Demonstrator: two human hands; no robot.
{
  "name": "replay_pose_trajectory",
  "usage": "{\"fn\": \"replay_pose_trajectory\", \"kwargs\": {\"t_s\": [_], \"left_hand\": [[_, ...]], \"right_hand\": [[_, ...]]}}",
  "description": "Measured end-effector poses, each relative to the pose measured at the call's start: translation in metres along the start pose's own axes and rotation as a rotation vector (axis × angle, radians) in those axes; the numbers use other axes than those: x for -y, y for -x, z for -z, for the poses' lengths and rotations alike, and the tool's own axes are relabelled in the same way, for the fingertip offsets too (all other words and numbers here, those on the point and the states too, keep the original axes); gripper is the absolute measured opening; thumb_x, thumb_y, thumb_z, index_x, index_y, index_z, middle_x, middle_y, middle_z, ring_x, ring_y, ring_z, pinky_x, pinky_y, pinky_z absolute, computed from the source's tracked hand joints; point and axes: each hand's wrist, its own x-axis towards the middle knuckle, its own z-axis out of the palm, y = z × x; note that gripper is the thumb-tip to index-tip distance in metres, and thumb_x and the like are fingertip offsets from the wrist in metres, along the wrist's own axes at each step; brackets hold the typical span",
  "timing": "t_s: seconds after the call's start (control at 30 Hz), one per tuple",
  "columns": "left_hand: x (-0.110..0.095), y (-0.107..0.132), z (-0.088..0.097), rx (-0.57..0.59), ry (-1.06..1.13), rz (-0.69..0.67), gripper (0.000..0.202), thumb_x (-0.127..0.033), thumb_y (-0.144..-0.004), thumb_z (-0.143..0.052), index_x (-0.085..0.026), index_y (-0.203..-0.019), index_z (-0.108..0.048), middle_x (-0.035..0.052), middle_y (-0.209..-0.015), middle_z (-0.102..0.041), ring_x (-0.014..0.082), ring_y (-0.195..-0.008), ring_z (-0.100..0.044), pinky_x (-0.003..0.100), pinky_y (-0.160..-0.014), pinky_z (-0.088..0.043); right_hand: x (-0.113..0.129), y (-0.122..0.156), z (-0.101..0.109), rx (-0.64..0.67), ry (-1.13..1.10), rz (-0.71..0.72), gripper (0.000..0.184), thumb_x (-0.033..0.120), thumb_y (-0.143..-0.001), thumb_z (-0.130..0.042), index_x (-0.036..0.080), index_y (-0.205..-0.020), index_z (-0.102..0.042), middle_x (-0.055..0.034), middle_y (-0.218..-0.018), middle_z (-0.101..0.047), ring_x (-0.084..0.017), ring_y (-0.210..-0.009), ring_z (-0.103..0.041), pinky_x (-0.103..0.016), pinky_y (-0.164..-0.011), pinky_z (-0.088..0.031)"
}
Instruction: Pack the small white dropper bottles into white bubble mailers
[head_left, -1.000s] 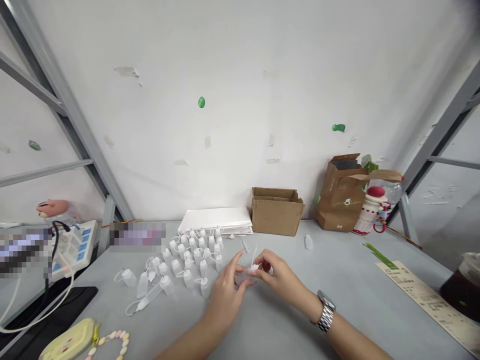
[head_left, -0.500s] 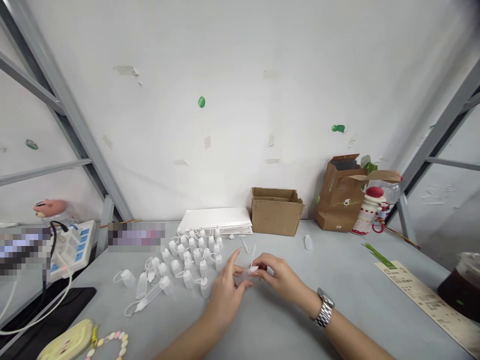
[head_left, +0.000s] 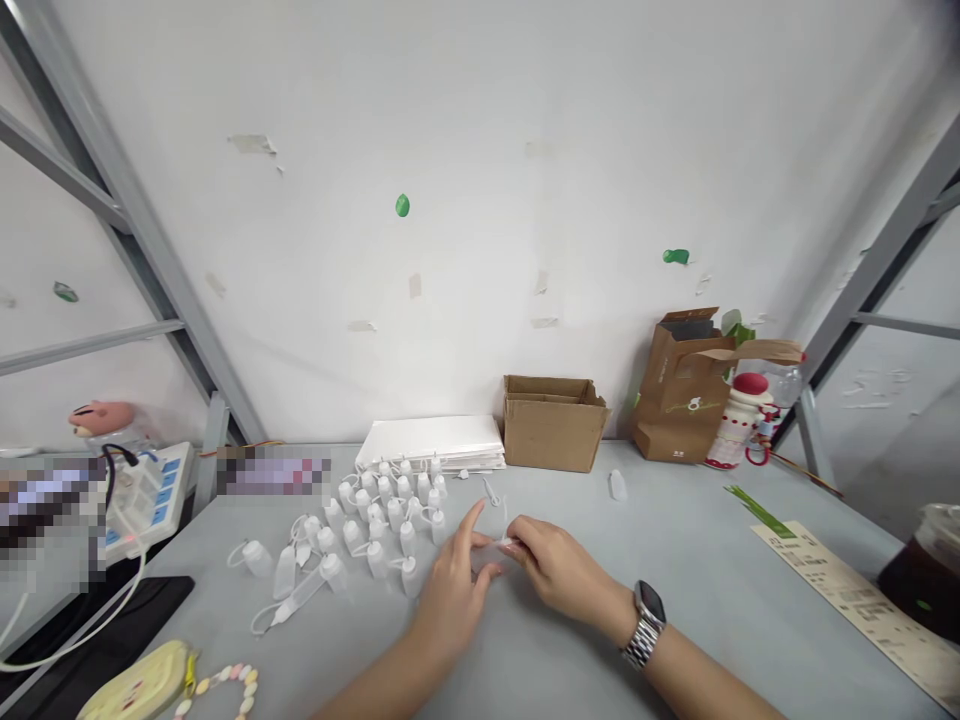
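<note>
Gray table (head_left: 551, 665), held bottle (head_left: 489, 553), logo-printed bag (head_left: 675, 410)

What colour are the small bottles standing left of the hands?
The small bottles are translucent white, seen in the head view.

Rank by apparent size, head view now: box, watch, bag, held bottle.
Largest to smallest:
1. Bag
2. Box
3. Watch
4. Held bottle, going by what shows; it's partly hidden, so its place below the watch is unsure.
</note>
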Motion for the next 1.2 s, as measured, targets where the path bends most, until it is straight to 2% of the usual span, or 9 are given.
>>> {"fn": "replay_pose_trajectory", "kwargs": {"t_s": [0.07, 0.2, 0.3, 0.43, 0.53, 0.67, 0.9, 1.2], "left_hand": [[0.002, 0.001, 0.0, -0.036, -0.075, -0.089, 0.055, -0.018, -0.077, -0.049, -0.025, -0.13, -0.038, 0.0049, -0.093, -0.061, 0.0209, -0.094, -0.057, 0.038, -0.089, -0.042], [0.003, 0.003, 0.0, -0.066, -0.137, -0.193, 0.049, -0.018, -0.08, -0.046, -0.026, -0.128, -0.042, 0.0053, -0.094, -0.061, 0.0206, -0.095, -0.057, 0.037, -0.089, -0.042], [0.0, 0.001, -0.001, -0.03, -0.034, -0.085, 0.057, -0.022, -0.081, -0.047, -0.024, -0.135, -0.031, 0.0059, -0.095, -0.063, 0.0211, -0.095, -0.058, 0.04, -0.089, -0.043], [-0.006, -0.003, -0.003, 0.092, 0.347, 0.142, 0.071, -0.033, -0.082, -0.048, -0.018, -0.141, -0.011, 0.0057, -0.09, -0.064, 0.0178, -0.082, -0.062, 0.035, -0.078, -0.05], [-0.009, -0.005, -0.004, 0.116, 0.549, 0.23, 0.086, -0.046, -0.077, -0.056, -0.013, -0.141, -0.009, 0.007, -0.085, -0.065, 0.0168, -0.072, -0.063, 0.034, -0.07, -0.053], [-0.012, -0.005, -0.003, 0.112, 0.615, 0.257, 0.091, -0.052, -0.071, -0.061, -0.013, -0.139, -0.014, 0.0064, -0.082, -0.066, 0.0161, -0.067, -0.063, 0.036, -0.069, -0.054], [-0.011, -0.005, -0.003, 0.111, 0.619, 0.248, 0.091, -0.056, -0.069, -0.061, -0.012, -0.136, -0.019, 0.0066, -0.081, -0.066, 0.0171, -0.068, -0.064, 0.036, -0.07, -0.054], [-0.01, -0.005, -0.003, 0.125, 0.628, 0.239, 0.088, -0.055, -0.067, -0.063, -0.015, -0.135, -0.023, 0.0052, -0.081, -0.066, 0.0171, -0.069, -0.065, 0.036, -0.071, -0.053]], "right_hand": [[0.002, 0.0, -0.007, -0.006, -0.056, -0.071, 0.027, 0.035, -0.091, -0.033, 0.021, -0.072, -0.046, 0.0012, -0.065, -0.051, -0.013, -0.057, -0.043, -0.025, -0.055, -0.031], [0.005, -0.003, -0.016, 0.017, -0.371, -0.291, 0.043, 0.052, -0.089, -0.031, 0.021, -0.06, -0.038, 0.0057, -0.052, -0.038, -0.01, -0.05, -0.037, -0.024, -0.051, -0.032], [0.001, -0.008, -0.009, 0.037, -0.502, -0.335, 0.049, 0.06, -0.086, -0.032, 0.02, -0.057, -0.04, 0.0061, -0.047, -0.039, -0.009, -0.044, -0.037, -0.023, -0.048, -0.033], [-0.01, -0.014, 0.012, -0.212, -0.533, -0.304, 0.048, 0.063, -0.08, -0.04, 0.018, -0.07, -0.054, 0.0036, -0.055, -0.049, -0.01, -0.047, -0.043, -0.024, -0.049, -0.037], [-0.016, -0.016, 0.026, -0.274, -0.558, -0.309, 0.045, 0.06, -0.074, -0.052, 0.017, -0.084, -0.062, 0.0022, -0.061, -0.052, -0.011, -0.051, -0.044, -0.024, -0.05, -0.038], [-0.017, -0.017, 0.031, -0.276, -0.565, -0.349, 0.037, 0.051, -0.072, -0.059, 0.018, -0.085, -0.067, 0.0004, -0.067, -0.057, -0.011, -0.055, -0.046, -0.025, -0.053, -0.04], [-0.032, -0.021, 0.013, -0.261, -0.594, -0.421, 0.036, 0.049, -0.063, -0.065, 0.017, -0.079, -0.069, -0.0006, -0.065, -0.06, -0.012, -0.056, -0.048, -0.026, -0.052, -0.04], [-0.04, -0.016, -0.004, -0.18, -0.596, -0.5, 0.037, 0.05, -0.062, -0.067, 0.015, -0.058, -0.059, 0.0037, -0.05, -0.05, -0.008, -0.044, -0.038, -0.024, -0.045, -0.029]]}}
